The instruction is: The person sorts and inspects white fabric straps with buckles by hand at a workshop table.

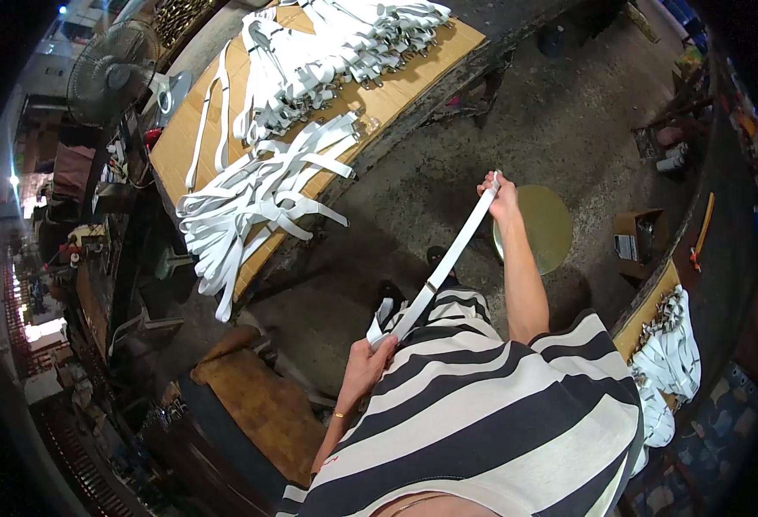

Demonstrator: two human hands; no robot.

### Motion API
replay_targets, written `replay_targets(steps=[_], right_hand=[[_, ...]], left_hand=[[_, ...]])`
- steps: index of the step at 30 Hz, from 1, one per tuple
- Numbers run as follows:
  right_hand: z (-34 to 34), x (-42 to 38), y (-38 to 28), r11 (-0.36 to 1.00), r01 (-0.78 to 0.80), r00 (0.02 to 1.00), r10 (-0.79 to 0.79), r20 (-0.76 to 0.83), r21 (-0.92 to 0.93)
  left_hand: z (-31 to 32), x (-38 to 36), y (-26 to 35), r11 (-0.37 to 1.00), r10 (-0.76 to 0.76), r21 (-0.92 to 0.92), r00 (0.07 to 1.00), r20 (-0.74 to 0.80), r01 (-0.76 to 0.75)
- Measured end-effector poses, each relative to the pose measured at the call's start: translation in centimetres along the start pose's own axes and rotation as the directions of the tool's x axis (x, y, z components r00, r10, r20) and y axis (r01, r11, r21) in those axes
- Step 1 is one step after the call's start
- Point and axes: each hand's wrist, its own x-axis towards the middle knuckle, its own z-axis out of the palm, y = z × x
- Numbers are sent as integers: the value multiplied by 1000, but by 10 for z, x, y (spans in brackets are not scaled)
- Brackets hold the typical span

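Observation:
A white strap (444, 265) is stretched taut between my two hands above the concrete floor. My left hand (369, 362) grips its near end, close to my striped shirt, where a short tail of strap folds over. My right hand (500, 196) pinches the far end with the arm held out straight. A small dark buckle sits on the strap about midway.
A cardboard-covered table (396, 96) at the upper left carries heaps of white straps (250, 202). A round yellow stool (544, 226) stands beyond my right hand. More straps with metal rings (670, 345) lie at the right. A fan (112, 62) and a brown seat (254, 405) are at the left.

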Motion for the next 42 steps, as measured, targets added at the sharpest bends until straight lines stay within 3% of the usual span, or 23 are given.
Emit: replay_targets(steps=[5, 9, 13, 14, 17, 18, 19, 20, 21, 22, 23, 24, 26, 27, 29, 30, 34, 38, 42], right_hand=[[-6, -20, -8, 995, -53, 988, 39, 147, 90], [-8, -32, -10, 989, 43, 977, -72, 201, 144], [3, -40, -39, 945, 327, 945, -327, -25, -21], [-6, -32, -59, 940, 340, 940, -340, 38, -9], [-28, -43, -145, 886, 457, 889, -457, 14, -77], [-36, -53, -181, 814, 560, 825, -565, 13, -156], [-39, -74, -217, 648, 647, 725, -686, 60, -402], [-55, -82, -272, 654, 657, 732, -673, 107, -375], [-63, -90, -323, 600, 671, 674, -739, 20, -436], [-71, -105, -368, 555, 741, 621, -780, 72, -377], [-67, -134, -405, 448, 678, 594, -801, 76, -583], [-63, -160, -436, 440, 673, 600, -795, 90, -594], [-69, -199, -505, 404, 759, 485, -874, 30, -511], [-58, -236, -505, 370, 751, 449, -893, 13, -547], [-99, -264, -603, 322, 735, 456, -886, 84, -596], [-83, -302, -581, 445, 633, 595, -803, 31, -634], [-71, -314, -586, 293, 726, 239, -956, -171, -622], [-101, -295, -623, 276, 678, 194, -961, -196, -682], [-124, -238, -652, 275, 604, 280, -952, -124, -748]], left_hand=[[-28, 9, -5, 996, -7, -93, 1000, 30, 9], [-46, 12, -9, 986, 166, 5, 986, 23, -167], [-72, -7, -15, 953, 258, 137, 961, 100, -270], [-80, -18, -12, 934, 294, 177, 950, 108, -309], [-121, -63, 10, 900, 334, 242, 931, 148, -362], [-139, -80, 13, 861, 393, 270, 900, 186, -432], [-156, -96, 16, 822, 453, 269, 863, 225, -502], [-170, -112, 23, 742, 535, 302, 801, 269, -598], [-178, -129, 26, 713, 574, 289, 768, 284, -639], [-181, -143, 33, 746, 543, 253, 783, 305, -616], [-182, -151, 36, 775, 516, 217, 793, 324, -594], [-182, -155, 33, 789, 509, 202, 801, 314, -581], [-182, -158, 29, 816, 464, 169, 801, 378, -553], [-180, -158, 28, 826, 454, 164, 808, 375, -540], [-172, -156, 27, 705, 613, 135, 694, 378, -696], [-169, -156, 32, 687, 613, 153, 679, 403, -711], [-148, -154, 40, 698, 625, 114, 679, 386, -707], [-125, -157, 50, 715, 600, 135, 701, 385, -686], [-91, -148, 67, 719, 600, 112, 694, 397, -686]])
